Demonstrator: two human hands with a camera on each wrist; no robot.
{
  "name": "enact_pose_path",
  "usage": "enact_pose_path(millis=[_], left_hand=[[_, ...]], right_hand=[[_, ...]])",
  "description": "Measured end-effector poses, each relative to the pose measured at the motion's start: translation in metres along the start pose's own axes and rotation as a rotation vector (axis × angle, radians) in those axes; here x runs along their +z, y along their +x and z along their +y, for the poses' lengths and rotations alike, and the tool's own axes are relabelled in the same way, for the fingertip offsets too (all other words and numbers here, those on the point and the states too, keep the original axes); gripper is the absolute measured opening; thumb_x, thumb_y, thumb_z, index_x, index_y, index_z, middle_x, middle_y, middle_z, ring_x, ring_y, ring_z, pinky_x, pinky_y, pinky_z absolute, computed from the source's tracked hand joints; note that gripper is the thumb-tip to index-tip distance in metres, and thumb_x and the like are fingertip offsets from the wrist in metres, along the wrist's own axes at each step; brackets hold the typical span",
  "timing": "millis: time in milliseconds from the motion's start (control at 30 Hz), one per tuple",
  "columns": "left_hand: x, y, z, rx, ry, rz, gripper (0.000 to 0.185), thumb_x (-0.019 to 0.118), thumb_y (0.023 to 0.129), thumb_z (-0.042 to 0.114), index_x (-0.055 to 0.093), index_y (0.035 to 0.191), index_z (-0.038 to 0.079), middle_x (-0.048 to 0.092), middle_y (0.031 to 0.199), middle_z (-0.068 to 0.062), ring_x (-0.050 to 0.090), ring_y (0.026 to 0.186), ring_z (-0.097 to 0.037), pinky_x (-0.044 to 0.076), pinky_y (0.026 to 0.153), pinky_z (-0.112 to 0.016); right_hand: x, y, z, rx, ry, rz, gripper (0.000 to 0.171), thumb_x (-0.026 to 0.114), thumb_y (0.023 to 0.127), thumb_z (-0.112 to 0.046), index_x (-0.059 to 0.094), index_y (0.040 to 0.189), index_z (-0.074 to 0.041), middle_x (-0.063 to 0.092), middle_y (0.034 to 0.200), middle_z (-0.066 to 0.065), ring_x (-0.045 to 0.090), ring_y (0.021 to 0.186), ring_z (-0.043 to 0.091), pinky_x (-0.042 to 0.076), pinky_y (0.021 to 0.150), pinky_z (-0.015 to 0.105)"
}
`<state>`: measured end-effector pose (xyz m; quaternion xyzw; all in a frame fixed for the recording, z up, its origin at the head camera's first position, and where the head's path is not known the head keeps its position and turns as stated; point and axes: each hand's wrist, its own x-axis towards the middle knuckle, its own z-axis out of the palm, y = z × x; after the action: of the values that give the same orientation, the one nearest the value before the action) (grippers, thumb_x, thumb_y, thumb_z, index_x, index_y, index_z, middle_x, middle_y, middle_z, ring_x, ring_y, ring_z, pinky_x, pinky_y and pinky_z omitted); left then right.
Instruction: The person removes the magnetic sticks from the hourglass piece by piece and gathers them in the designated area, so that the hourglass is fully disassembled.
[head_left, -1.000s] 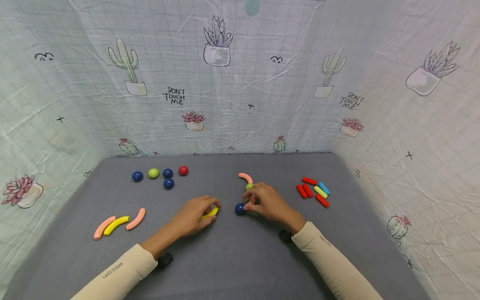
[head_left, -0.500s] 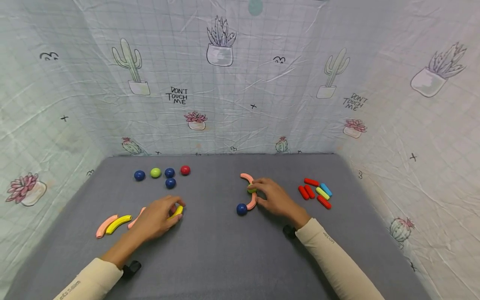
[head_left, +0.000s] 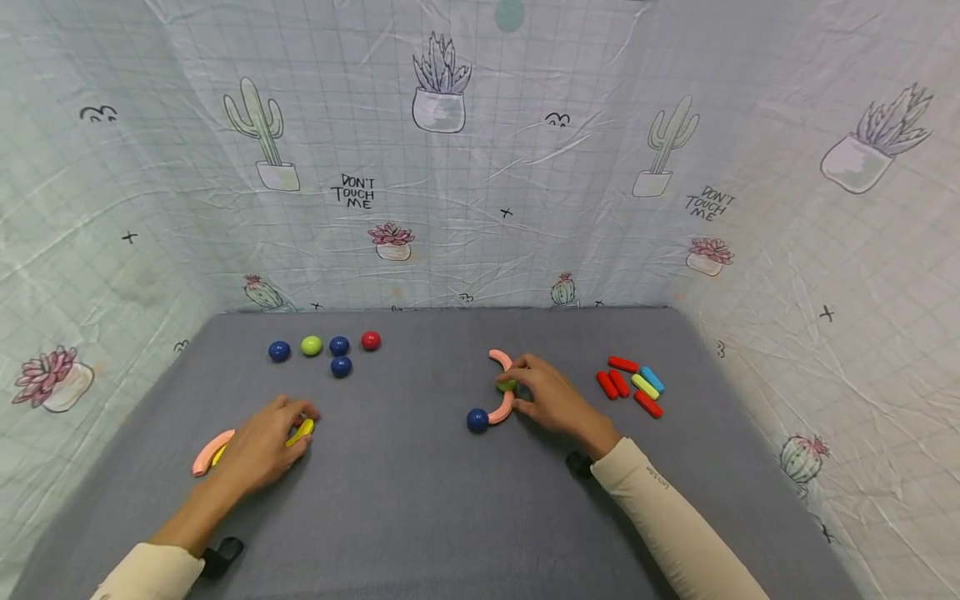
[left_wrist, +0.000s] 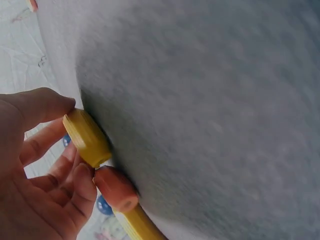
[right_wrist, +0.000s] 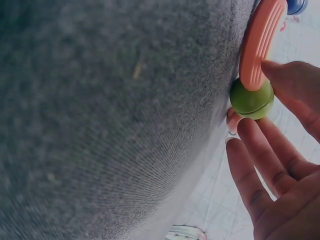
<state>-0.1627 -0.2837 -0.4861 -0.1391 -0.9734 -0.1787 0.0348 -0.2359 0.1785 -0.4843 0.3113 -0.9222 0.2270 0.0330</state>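
In the head view my left hand (head_left: 258, 442) is low over the table at the left, pinching a curved yellow rod (left_wrist: 87, 137) by thumb and fingers. In the left wrist view a pink curved rod (left_wrist: 116, 189) lies close to it, with another yellow rod (left_wrist: 141, 225) behind. My right hand (head_left: 553, 394) is at a chain of pieces: a pink curved rod (head_left: 501, 357), a green ball (right_wrist: 251, 99), a second pink curved rod (right_wrist: 262, 45) and a blue ball (head_left: 477, 420). Its thumb touches the second pink rod, and its fingertips are against the green ball.
At the back left are several loose balls, including a blue ball (head_left: 279, 351), a green ball (head_left: 311, 345) and a red ball (head_left: 371, 340). Short straight rods, such as a blue rod (head_left: 652, 379), lie at the right. Patterned cloth (head_left: 465, 208) walls surround the grey table (head_left: 420, 517).
My left hand has moved left across the table with the yellow rod to the other curved rods. Under my right hand, the chain has turned slightly; its blue ball has shifted left.
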Motion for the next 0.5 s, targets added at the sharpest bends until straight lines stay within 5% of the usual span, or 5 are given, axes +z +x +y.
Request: enact_pose_path(millis=[233,500], left_hand=[[-0.003,0.001,0.007,0.011,0.040,0.063,0.031,0.083,0.088,0.011,0.073,0.118,0.008,0.060,0.099,-0.009,0.055,0.082,-0.019,0.043,0.069,-0.034],[0.008,0.021,0.052,0.118,-0.014,0.079,0.031,0.085,0.089,0.016,0.074,0.118,0.014,0.063,0.103,-0.008,0.059,0.090,-0.019,0.046,0.072,-0.036]], right_hand=[[0.002,-0.001,-0.001,0.003,-0.005,-0.014,0.038,0.085,0.092,-0.021,0.077,0.128,-0.016,0.064,0.120,0.008,0.064,0.105,0.026,0.054,0.084,0.038],[0.002,-0.001,-0.007,0.023,-0.004,-0.038,0.037,0.089,0.089,-0.024,0.078,0.123,-0.019,0.063,0.119,0.005,0.064,0.098,0.024,0.049,0.078,0.032]])
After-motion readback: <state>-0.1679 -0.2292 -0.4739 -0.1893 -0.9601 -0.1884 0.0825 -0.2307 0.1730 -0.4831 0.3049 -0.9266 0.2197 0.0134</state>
